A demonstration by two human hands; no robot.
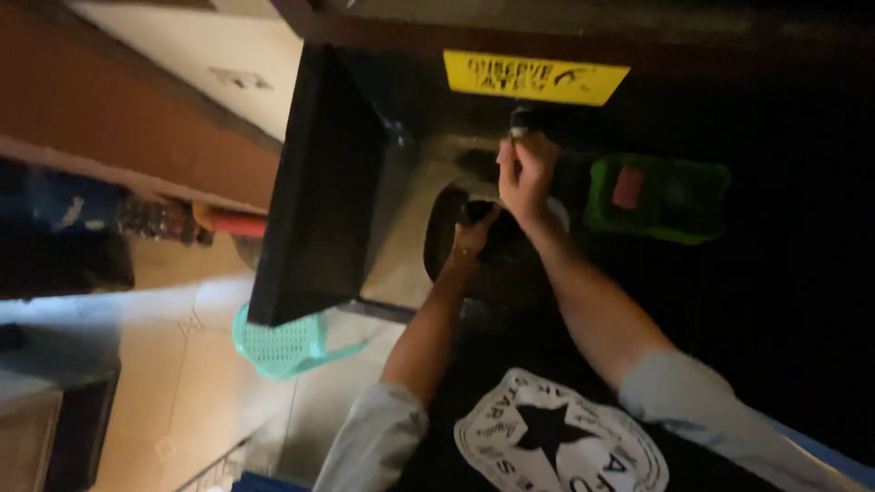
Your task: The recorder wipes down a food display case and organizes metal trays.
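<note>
Right hand (526,173) fisted tight round a small dark knob-like handle (523,118). Left hand (474,232) clamped on a dark rounded object (476,211), near a green plastic box (658,198) w/ red patch.

— Signs or labels in view?
— One yellow sign (536,76), near the top, right of centre: a long rectangle, slightly tilted, bright yellow with black lettering and a small black mark at its right end. Fixed to a dark surface, just above the right hand (526,173).
— Any screens?
— None lit. Only a flat black panel (319,182) left of the sign, tall, angled, seen partly edge-on; unclear whether a screen.
— Packages?
— None certain. A green rounded-rectangle object (658,198) right of the hand, carrying a small red patch (628,187), squarish, possibly a label; too dim to tell.
— Anything printed closer by?
— A round white emblem with a black star (558,439) on the dark shirt, bottom centre.
</note>
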